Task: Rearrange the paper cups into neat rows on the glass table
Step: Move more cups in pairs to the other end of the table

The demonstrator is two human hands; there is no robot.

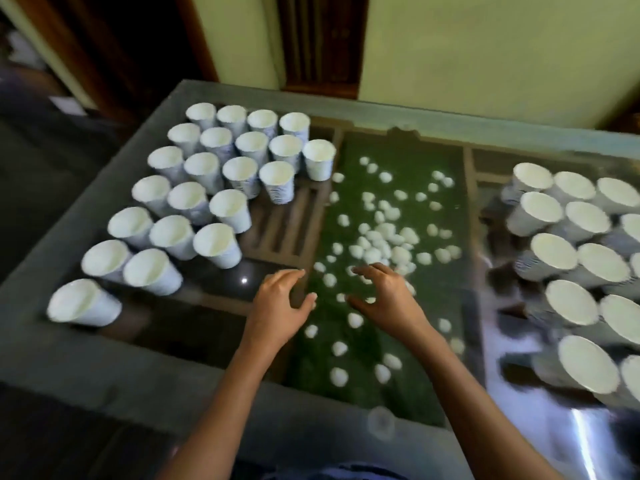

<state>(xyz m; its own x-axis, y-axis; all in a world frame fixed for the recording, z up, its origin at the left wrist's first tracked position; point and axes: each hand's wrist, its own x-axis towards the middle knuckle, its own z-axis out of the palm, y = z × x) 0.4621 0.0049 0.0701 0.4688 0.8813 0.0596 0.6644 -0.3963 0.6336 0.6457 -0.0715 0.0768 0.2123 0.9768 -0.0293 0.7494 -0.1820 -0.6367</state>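
Observation:
Several white paper cups (239,174) stand upright in diagonal rows on the left half of the glass table (104,358). A second group of paper cups (571,258) stands in rows on the right half. My left hand (280,306) and my right hand (384,299) hover side by side over the middle of the table, between the two groups. Both hands have loosely spread fingers and hold nothing. Neither hand touches a cup. The nearest cup (218,244) is up and to the left of my left hand.
Under the glass lies a green bed with several white pebbles (381,237) and a wooden frame (284,230). A pale green wall (485,46) and a dark doorway (121,46) lie beyond the table's far edge. The frame is blurred.

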